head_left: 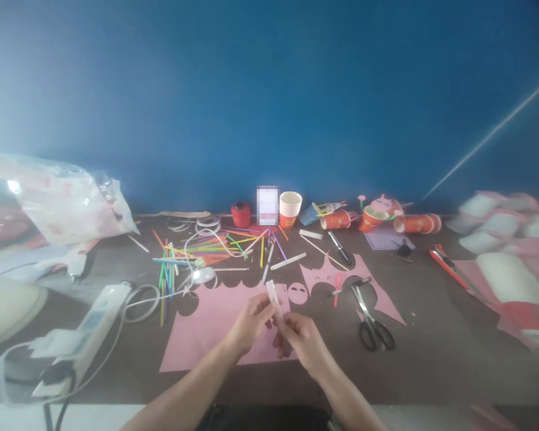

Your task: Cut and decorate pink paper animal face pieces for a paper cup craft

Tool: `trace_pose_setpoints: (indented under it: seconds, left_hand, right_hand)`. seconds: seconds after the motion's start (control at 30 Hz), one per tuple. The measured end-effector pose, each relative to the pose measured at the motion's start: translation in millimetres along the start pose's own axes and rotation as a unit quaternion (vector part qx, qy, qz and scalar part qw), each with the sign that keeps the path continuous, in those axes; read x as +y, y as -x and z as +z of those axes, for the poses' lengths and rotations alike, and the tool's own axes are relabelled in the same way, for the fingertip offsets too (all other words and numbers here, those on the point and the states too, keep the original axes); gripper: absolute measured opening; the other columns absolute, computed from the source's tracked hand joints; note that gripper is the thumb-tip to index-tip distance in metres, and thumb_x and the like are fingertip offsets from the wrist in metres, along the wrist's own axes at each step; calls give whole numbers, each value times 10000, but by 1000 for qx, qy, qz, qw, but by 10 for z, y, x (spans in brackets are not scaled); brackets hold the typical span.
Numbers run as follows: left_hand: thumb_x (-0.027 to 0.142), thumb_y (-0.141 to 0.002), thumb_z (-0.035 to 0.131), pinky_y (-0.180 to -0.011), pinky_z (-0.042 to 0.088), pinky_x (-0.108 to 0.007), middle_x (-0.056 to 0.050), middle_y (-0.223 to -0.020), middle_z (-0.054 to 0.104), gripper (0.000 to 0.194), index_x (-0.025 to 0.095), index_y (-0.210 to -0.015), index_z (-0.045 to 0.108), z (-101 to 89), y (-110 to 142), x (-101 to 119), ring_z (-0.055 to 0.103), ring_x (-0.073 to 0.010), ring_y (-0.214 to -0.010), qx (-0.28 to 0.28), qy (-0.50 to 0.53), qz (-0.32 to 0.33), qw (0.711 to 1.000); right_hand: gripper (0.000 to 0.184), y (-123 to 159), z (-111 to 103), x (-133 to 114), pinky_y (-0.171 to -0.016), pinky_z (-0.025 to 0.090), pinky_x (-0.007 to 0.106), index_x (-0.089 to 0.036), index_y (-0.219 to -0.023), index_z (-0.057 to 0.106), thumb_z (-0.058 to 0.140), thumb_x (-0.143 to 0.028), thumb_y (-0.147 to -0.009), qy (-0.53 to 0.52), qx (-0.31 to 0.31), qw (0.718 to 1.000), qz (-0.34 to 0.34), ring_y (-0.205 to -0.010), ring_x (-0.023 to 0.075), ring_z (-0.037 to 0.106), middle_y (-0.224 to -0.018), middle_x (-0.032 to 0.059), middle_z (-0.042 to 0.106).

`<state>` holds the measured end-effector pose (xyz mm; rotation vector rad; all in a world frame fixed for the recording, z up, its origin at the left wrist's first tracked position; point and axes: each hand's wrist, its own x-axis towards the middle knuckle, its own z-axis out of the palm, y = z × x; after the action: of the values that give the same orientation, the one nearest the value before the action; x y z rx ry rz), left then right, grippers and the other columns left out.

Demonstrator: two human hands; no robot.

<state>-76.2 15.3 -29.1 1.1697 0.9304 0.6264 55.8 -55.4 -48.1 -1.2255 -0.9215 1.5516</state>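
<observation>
Between my two hands stands a narrow, pale white strip (273, 296), tilted slightly; its exact kind is not clear. My left hand (252, 320) pinches it from the left side. From the right, the fingers of my right hand (299, 338) close on its lower part. Under both hands lies a pink sheet (220, 323) with rounded cut-outs along its upper edge. A small pink disc with cut holes (297, 293) rests just beyond my right hand. Farther right, black-handled scissors (372, 326) lie partly open by a second cut pink sheet (381, 293).
Coloured sticks (215, 251) are scattered behind the sheet. At left are a power strip (90, 329) with looping cables, a glue gun (69, 261) and a plastic bag (67, 197). Stacked paper cups (290, 209) stand at the back. A red utility knife (451, 269) lies right.
</observation>
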Motion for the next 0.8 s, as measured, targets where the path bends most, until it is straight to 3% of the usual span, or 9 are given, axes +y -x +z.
trace_pose_setpoints:
  seconds: [0.1, 0.23, 0.4, 0.63, 0.8]
  left_hand:
    - [342, -820, 570, -550, 390, -219, -4, -648, 560, 227, 120, -837, 612, 29, 11, -2, 506, -90, -561, 23, 10, 3, 1000]
    - [376, -825, 564, -525, 407, -231, -39, -807, 601, 256, 136, -907, 594, 38, 7, 16, 529, -99, -581, 21, 88, 0, 996]
    - [458, -840, 522, -454, 347, -203, -91, -822, 643, 394, 137, -1069, 543, 104, -12, 18, 566, -130, -615, 34, 176, -32, 983]
    - [454, -826, 532, -373, 240, -168, -71, -742, 645, 315, 148, -902, 537, 171, -55, 3, 575, -128, -568, 52, 207, -34, 976]
    - [469, -820, 534, -338, 227, -163, -51, -702, 642, 332, 150, -910, 549, 187, -53, 14, 567, -124, -530, 68, 213, -49, 973]
  right_hand:
    - [400, -1, 9, 40, -450, 398, 219, -122, -768, 563, 541, -519, -819, 1, 0, 1000, 14, -438, 118, 573, -571, 31, 626]
    - [438, 14, 37, 97, -452, 399, 222, -119, -882, 565, 479, -547, -846, 1, -25, 999, 44, -434, 126, 570, -528, 12, 610]
    - [419, 25, 125, 113, -427, 381, 221, -126, -911, 546, 451, -532, -868, -36, 0, 999, 18, -376, 109, 508, -475, -24, 567]
    - [383, 28, 175, 30, -406, 301, 191, -135, -872, 548, 429, -499, -893, -28, -5, 999, 24, -356, 68, 422, -447, -52, 507]
    - [371, 37, 209, 46, -379, 270, 183, -150, -822, 534, 426, -498, -894, -17, -1, 1000, 10, -352, 57, 370, -439, -74, 441]
